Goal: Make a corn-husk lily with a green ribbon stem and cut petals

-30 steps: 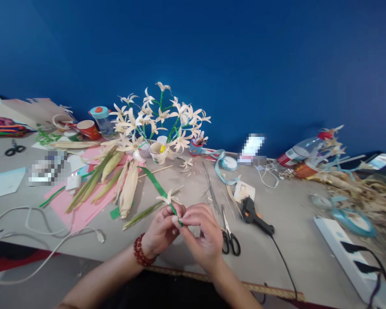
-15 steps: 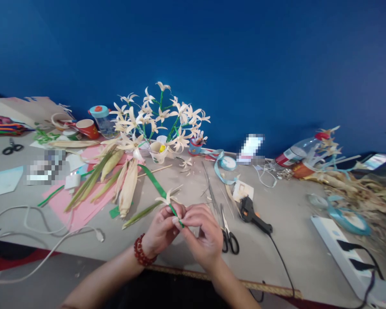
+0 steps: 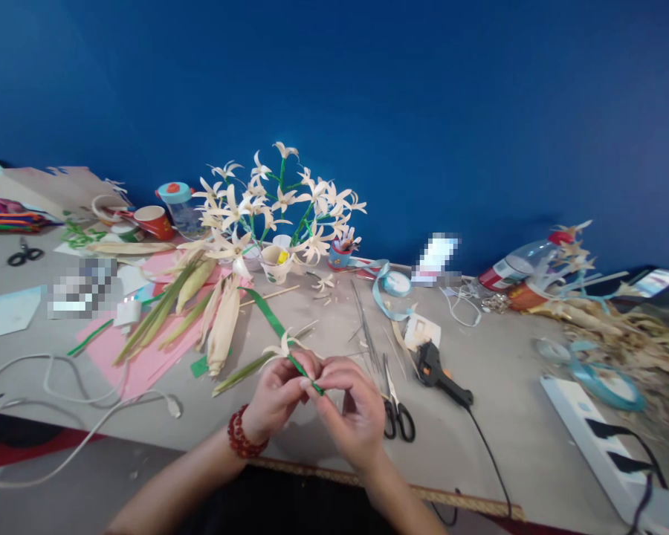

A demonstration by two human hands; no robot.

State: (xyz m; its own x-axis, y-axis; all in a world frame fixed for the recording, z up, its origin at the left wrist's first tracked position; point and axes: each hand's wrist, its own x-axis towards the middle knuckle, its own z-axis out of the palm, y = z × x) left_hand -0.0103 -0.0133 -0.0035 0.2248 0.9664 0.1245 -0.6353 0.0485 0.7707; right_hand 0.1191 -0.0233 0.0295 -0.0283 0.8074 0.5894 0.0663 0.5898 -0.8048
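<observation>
Green and thin, a flower stem (image 3: 297, 365) is being pinched by the left hand (image 3: 279, 394) and right hand (image 3: 355, 410), just left of the black scissors (image 3: 396, 403).

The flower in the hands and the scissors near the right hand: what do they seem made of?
Flower: probably dried corn husk, matt; petals look pale, thin and curling. Its stem: smooth green wrapping, perhaps paper or tape. Scissors: blades likely metal, thin and silvery; smooth black handles, probably plastic.
</observation>
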